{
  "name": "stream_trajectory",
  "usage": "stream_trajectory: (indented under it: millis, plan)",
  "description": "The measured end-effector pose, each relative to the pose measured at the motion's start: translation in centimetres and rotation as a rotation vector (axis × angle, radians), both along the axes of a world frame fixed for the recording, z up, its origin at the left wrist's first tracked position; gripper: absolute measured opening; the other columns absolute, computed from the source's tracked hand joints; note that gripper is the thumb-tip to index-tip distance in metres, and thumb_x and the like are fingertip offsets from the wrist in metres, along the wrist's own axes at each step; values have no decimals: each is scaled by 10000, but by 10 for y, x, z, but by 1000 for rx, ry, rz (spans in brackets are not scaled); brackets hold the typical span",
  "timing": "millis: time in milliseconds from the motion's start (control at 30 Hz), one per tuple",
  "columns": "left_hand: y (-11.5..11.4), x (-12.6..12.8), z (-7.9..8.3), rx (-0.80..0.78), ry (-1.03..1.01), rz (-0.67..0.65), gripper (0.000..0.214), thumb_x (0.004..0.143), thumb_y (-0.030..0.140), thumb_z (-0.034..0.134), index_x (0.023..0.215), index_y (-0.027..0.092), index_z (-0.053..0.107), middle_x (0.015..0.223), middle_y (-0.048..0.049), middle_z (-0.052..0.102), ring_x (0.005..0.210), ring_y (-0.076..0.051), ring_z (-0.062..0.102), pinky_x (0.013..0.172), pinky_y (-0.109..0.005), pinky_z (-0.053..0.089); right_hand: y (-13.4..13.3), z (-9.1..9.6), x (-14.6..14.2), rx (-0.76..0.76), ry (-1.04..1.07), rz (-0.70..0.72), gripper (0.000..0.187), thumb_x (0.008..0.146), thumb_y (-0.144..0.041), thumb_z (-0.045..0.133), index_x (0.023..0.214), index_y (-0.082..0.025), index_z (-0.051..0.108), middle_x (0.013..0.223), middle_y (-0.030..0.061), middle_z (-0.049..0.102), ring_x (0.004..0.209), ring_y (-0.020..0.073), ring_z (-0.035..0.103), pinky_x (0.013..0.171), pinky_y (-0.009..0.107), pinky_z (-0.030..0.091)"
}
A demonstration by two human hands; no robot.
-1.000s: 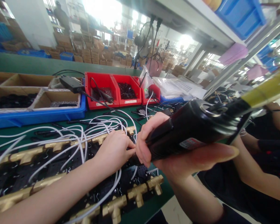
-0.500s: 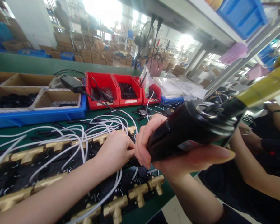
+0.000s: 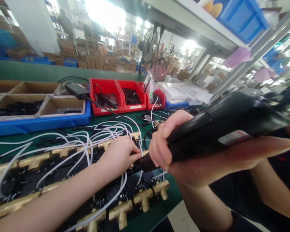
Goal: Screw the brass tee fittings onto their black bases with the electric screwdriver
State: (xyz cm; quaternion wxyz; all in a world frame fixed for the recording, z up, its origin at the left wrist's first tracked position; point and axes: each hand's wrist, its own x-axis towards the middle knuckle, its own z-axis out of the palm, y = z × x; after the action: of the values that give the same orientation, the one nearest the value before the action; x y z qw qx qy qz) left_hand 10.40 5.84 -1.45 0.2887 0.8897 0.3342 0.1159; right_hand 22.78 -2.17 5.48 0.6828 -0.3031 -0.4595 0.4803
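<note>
fastening step in hand: right hand (image 3: pixel 181 151) wrapped tight round the black electric screwdriver (image 3: pixel 222 129), tip down at the brass fitting row (image 3: pixel 62 149); left hand (image 3: pixel 118 154) pinching a part beside the tip; next move calls for steady vertical pressure.

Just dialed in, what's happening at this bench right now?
A person is working at a green bench. The right hand grips a black electric screwdriver, its tip pointed down at a fixture of brass fittings and white cables. The left hand rests on the fixture right at the tool's tip, fingers pinched there; what they pinch is hidden. Red bins of small dark parts sit behind.
</note>
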Motion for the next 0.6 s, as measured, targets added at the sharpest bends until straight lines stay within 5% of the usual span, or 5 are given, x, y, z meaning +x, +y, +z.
stream_trajectory:
  millis: [167, 300, 600]
  plan:
    - [-2, -23, 3, 70, 4, -36, 146, 911, 267, 678, 843, 267, 807, 991, -41, 766, 1016, -242, 640, 940, -385, 453, 1, -4, -5, -3, 110, 76, 678, 627, -828, 780, 714, -172, 630, 466, -7, 523, 346, 120, 426, 352, 230, 328]
    - [-7, -39, -9, 126, -90, -117, 133, 921, 320, 674, 903, 289, 802, 946, -30, 756, 994, -228, 639, 953, -378, 476, 6, -11, -5, 13, 4, 55, 742, 645, -915, 681, 699, -176, 649, 467, 23, 541, 375, 146, 467, 375, 256, 363]
    - [-2, -35, -15, 127, -60, -86, 157, 914, 346, 670, 839, 314, 804, 910, -24, 752, 954, -227, 651, 967, -379, 507, 6, -18, -6, 56, -77, 10, 768, 717, -944, 575, 740, -182, 672, 491, 19, 562, 372, 130, 457, 391, 255, 335]
